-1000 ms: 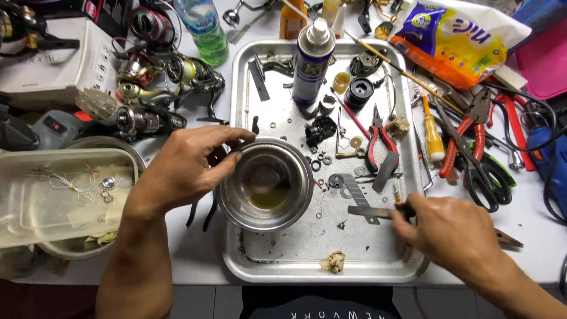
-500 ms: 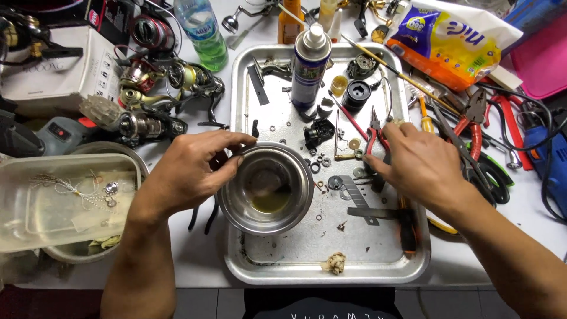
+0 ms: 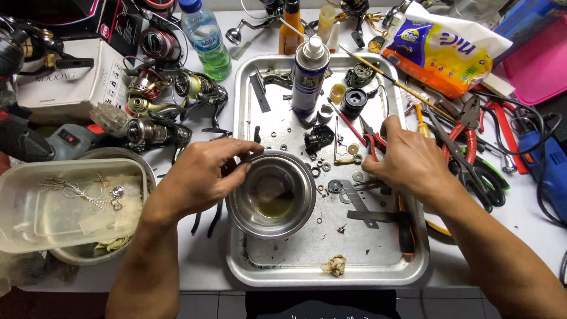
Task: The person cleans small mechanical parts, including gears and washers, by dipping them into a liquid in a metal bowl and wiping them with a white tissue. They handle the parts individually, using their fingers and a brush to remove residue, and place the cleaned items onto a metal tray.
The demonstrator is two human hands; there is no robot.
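Steadying the steel bowl at frame centre, left hand grips its rim; right hand closes on red-handled pliers, grasp unclear.

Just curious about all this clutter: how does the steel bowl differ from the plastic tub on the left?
The steel bowl is round and shiny; the plastic tub is rectangular and cloudy-clear. The bowl sits on the metal tray with yellowish liquid in it, gripped by the left hand; the tub rests untouched atop another bowl, holding small metal bits. Both are open-topped.
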